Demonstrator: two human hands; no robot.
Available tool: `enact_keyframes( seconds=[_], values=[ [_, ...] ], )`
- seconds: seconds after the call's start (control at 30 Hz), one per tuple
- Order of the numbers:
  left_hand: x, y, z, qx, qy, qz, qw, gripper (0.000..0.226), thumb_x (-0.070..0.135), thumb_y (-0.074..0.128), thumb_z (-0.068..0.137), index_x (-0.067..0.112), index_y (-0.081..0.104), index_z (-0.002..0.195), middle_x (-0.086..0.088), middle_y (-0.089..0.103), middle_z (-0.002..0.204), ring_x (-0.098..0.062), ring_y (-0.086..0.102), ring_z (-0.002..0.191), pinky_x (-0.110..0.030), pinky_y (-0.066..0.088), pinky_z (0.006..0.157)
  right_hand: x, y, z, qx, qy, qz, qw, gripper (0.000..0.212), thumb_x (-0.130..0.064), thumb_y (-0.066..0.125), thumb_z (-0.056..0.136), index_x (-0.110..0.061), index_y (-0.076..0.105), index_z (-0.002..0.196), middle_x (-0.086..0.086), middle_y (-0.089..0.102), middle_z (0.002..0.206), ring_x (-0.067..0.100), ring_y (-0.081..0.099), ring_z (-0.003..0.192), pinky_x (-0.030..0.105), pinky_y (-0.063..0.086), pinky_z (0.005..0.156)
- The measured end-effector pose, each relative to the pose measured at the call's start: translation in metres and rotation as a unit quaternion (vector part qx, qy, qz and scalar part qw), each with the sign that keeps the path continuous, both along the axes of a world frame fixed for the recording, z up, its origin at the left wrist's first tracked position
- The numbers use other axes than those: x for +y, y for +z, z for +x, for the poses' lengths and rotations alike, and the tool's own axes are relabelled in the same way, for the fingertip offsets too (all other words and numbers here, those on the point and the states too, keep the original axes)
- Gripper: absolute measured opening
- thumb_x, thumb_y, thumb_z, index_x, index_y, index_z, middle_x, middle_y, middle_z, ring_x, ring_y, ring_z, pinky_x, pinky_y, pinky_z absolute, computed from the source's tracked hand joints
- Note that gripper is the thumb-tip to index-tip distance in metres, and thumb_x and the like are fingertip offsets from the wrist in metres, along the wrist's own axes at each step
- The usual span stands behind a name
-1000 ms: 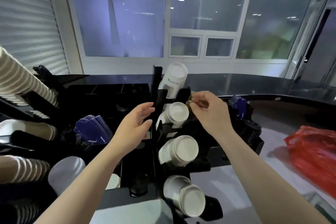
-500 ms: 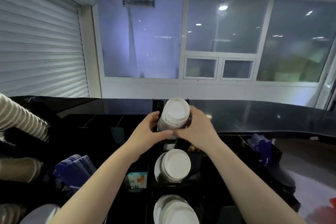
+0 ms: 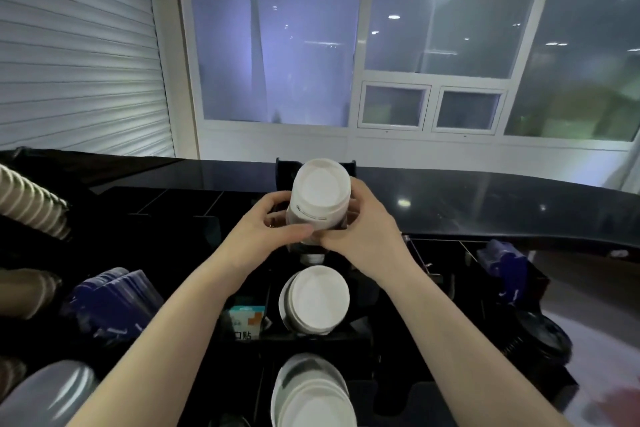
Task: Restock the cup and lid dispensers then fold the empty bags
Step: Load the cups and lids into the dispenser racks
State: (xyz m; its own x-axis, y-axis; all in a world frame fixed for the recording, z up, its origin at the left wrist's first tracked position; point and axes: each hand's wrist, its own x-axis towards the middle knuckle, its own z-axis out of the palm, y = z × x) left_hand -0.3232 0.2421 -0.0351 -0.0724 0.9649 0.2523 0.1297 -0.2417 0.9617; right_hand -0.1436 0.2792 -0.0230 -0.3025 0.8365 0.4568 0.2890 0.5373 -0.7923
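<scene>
Nearest the viewer, below both forearms, two stacks of white lids (image 3: pixel 317 300) sit in a black dispenser (image 3: pixel 349 343), one behind the other. Left of the arms lie blue sleeves (image 3: pixel 110 302) and ribbed paper cups (image 3: pixel 31 204); right of them, black lids (image 3: pixel 540 340). Just beyond the lids, both hands meet around a top stack (image 3: pixel 320 196) of white lids or cups. Left hand (image 3: pixel 266 229) curls around its left side, thumb across the front. Right hand (image 3: pixel 363 232) wraps its right side, fingers bent against it. That stack stands at the dispenser's highest slot, tilted toward the viewer. Behind it runs a dark counter (image 3: pixel 485 204), then windows. Likely risk: pushed down off-centre, the stack could jam or spill forward from the slot.
</scene>
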Motion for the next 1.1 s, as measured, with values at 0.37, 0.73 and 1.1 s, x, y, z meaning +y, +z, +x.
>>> enact_keyframes(
  seconds=[0.37,0.73,1.1],
  values=[
    [0.002,0.009,-0.013,0.002,-0.073,-0.042,0.996,0.084,0.034,0.084,0.052,0.034,0.050,0.129,-0.008,0.066,0.119,-0.023,0.063,0.110,-0.044,0.042,0.105,0.008,0.002,-0.005,0.018,0.021,-0.025,0.999,0.081,-0.028,0.090,0.053,-0.046,0.048,0.119,-0.012,0.065,0.102,0.007,0.062,0.097,0.037,0.054,0.088],
    [-0.006,0.026,-0.015,-0.016,-0.147,-0.073,0.986,0.070,0.022,0.073,0.070,0.045,0.049,0.132,-0.007,0.066,0.122,-0.029,0.057,0.119,-0.054,0.031,0.110,0.007,0.019,-0.009,-0.001,0.037,-0.055,0.998,0.077,-0.009,0.083,0.055,-0.030,0.047,0.120,-0.008,0.064,0.108,0.015,0.062,0.104,0.045,0.053,0.092],
    [-0.007,0.038,-0.002,-0.028,-0.146,-0.043,0.988,0.052,0.041,0.071,0.079,0.035,0.054,0.128,-0.002,0.064,0.125,-0.024,0.059,0.117,-0.048,0.041,0.105,-0.005,0.032,-0.005,0.045,0.083,-0.117,0.989,0.075,-0.007,0.083,0.066,-0.028,0.037,0.121,-0.009,0.055,0.115,0.007,0.055,0.106,0.027,0.052,0.083]
  ],
)
